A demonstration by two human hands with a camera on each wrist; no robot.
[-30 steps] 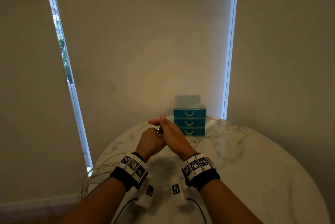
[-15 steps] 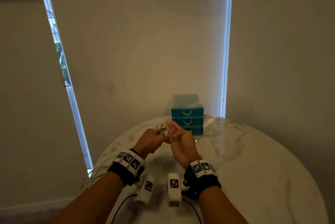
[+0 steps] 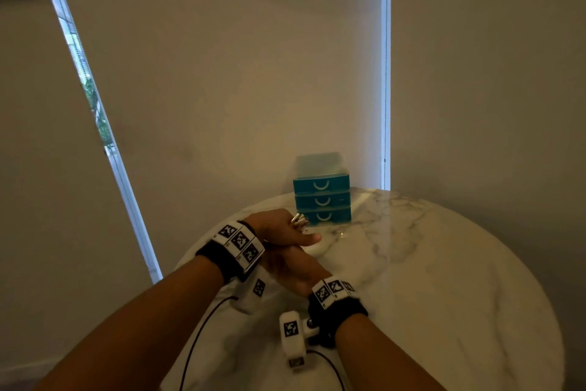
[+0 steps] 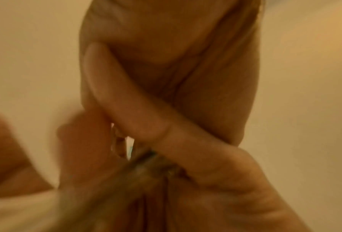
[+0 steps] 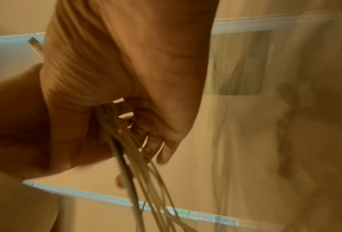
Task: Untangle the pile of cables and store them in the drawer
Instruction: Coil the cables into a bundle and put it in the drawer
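Note:
A bundle of white cables is in my hands; its metal plug ends (image 3: 298, 219) stick out by the left knuckles. My left hand (image 3: 276, 227) grips the bundle and lies across the top of my right hand (image 3: 291, 264). In the right wrist view white cable strands (image 5: 80, 70) are wound round a hand, and several loose strands (image 5: 134, 164) hang down past curled fingers. The left wrist view is blurred, showing crossed fingers and a smear of cable (image 4: 144, 163). The teal three-drawer unit (image 3: 322, 200) stands just beyond the hands with all drawers shut.
The round marble table (image 3: 444, 264) stretches to the right and front. Blinds hang behind it, with bright window gaps at the left (image 3: 95, 111) and right (image 3: 385, 73). Thin black leads (image 3: 203, 327) trail from the wrist cameras over the near table edge.
My left hand has swung right and now lies over the right hand, which has dropped beneath it. The cable loops seen at the table's left edge are no longer in view.

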